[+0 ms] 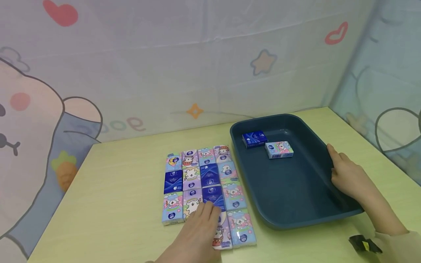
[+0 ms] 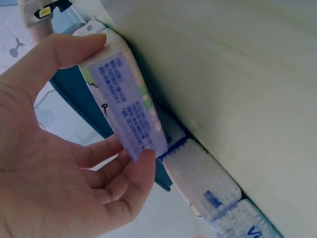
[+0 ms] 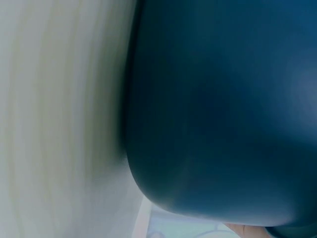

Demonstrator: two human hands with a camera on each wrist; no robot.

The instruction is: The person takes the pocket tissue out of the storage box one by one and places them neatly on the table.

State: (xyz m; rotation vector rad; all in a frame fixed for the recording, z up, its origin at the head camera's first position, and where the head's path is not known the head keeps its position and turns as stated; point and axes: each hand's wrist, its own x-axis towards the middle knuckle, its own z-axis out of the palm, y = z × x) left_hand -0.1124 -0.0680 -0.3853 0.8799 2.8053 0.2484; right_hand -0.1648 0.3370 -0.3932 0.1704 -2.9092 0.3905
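Note:
My left hand (image 1: 200, 226) is at the near end of a block of small tissue packs, laid in columns on the table. In the left wrist view its thumb and fingers pinch a lilac tissue pack (image 2: 124, 101) by its two ends. Other packs (image 2: 203, 181) stand right beside that one. My right hand (image 1: 350, 179) holds the right rim of a dark teal tray (image 1: 289, 197). Inside the tray, toward the back, lie a dark blue tissue pack (image 1: 254, 139) and a light, cartoon-printed tissue pack (image 1: 279, 149). The tray's outer wall (image 3: 213, 124) fills most of the right wrist view.
The tray's left wall stands close beside the block's right column. A light yellow-green table (image 1: 115, 197) runs back to a printed cloth backdrop (image 1: 164, 73). A black strap (image 1: 365, 244) lies at the right sleeve (image 1: 398, 246).

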